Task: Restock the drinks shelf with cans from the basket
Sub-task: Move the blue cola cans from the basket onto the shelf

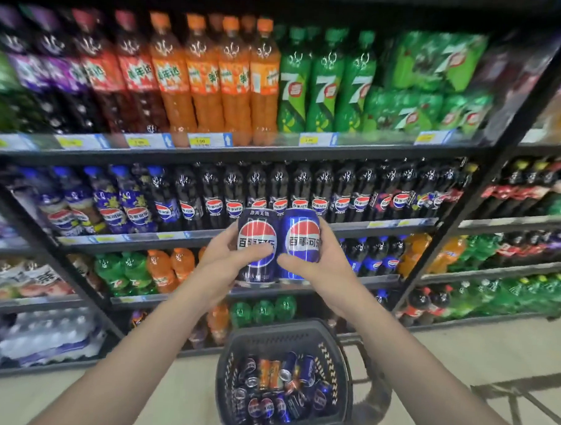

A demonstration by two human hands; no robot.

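Price tags (200, 141) blurred, probably unreadable.

We see a dark navy Pepsi can (257, 243) and a bright blue Pepsi can (301, 242), upright, side by side before the drinks shelf (230, 154). The dark basket (343, 372) below holds more cans (281, 389), lying jumbled.

Top shelf (243, 151): stood purple, red, orange and green bottles (236, 78), plus green packs (439, 84).
Second shelf (188, 235): held cola bottles (321, 195).
Lower shelves: orange, green, cola bottles.
Floor (459, 355): bore basket (286, 338).
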